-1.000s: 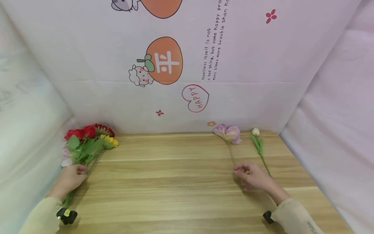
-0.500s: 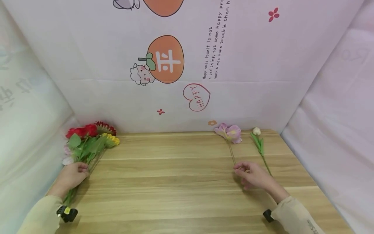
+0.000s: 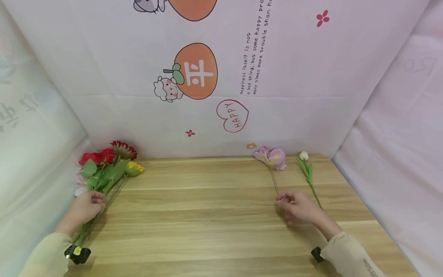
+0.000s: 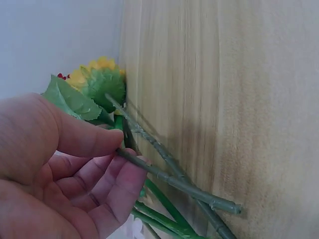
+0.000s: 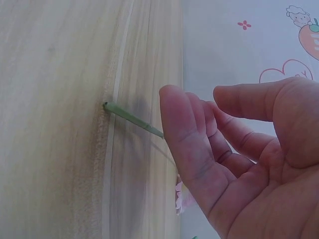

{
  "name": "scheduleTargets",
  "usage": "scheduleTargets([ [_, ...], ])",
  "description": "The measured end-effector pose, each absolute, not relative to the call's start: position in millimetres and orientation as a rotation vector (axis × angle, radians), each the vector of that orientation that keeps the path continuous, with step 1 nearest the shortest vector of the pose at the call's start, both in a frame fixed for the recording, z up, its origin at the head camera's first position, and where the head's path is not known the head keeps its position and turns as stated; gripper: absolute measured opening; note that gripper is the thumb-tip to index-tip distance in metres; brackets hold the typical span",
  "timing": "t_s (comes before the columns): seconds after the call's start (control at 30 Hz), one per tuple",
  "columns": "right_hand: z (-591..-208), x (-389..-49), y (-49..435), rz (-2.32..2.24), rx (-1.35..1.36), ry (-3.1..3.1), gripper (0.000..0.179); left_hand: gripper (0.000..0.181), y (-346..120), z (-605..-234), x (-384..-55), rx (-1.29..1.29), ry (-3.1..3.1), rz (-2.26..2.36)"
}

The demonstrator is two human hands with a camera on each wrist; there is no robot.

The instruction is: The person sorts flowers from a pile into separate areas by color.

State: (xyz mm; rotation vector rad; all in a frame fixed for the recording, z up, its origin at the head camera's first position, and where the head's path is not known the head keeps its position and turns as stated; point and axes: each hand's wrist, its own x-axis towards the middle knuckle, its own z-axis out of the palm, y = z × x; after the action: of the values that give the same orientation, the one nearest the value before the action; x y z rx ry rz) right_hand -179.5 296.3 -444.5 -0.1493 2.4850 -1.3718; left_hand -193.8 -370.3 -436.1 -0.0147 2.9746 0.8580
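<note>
At the table's left side, my left hand (image 3: 81,209) holds a dark green flower stem (image 4: 179,185) between thumb and fingertips; where it leads is hidden behind the hand. Around it lie a yellow sunflower (image 3: 134,168), red roses (image 3: 97,157), a dark red daisy-like flower (image 3: 124,151) and green leaves (image 3: 114,173). Over on the right, my right hand (image 3: 301,209) is at the stem of a purple flower (image 3: 275,158). In the right wrist view its thumb stands apart from the fingers, and the stem's cut end (image 5: 132,118) shows past them.
A white tulip (image 3: 303,156) with green leaves lies to the right of the right hand. The wooden table (image 3: 194,215) meets a white printed cloth (image 3: 155,127) at its back edge. White cloth walls (image 3: 398,134) flank both sides.
The sunflower has shifted slightly right, and the dark red flower stands a little higher and further from the roses. My right hand and the purple flower have stayed in place.
</note>
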Motion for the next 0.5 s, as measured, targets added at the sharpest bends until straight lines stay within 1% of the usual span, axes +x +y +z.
scheduleTargets([
  [0.3,-446.2,-181.8,296.1,-1.377,-0.159,2.476,0.033,0.031,-366.1,-429.7,-191.8,0.004,3.044,0.893],
  [0.5,-445.7,-181.9,296.0,-1.376,-0.185,2.471,0.032,0.034,-363.1,-427.1,-189.3,0.004,3.047,0.893],
])
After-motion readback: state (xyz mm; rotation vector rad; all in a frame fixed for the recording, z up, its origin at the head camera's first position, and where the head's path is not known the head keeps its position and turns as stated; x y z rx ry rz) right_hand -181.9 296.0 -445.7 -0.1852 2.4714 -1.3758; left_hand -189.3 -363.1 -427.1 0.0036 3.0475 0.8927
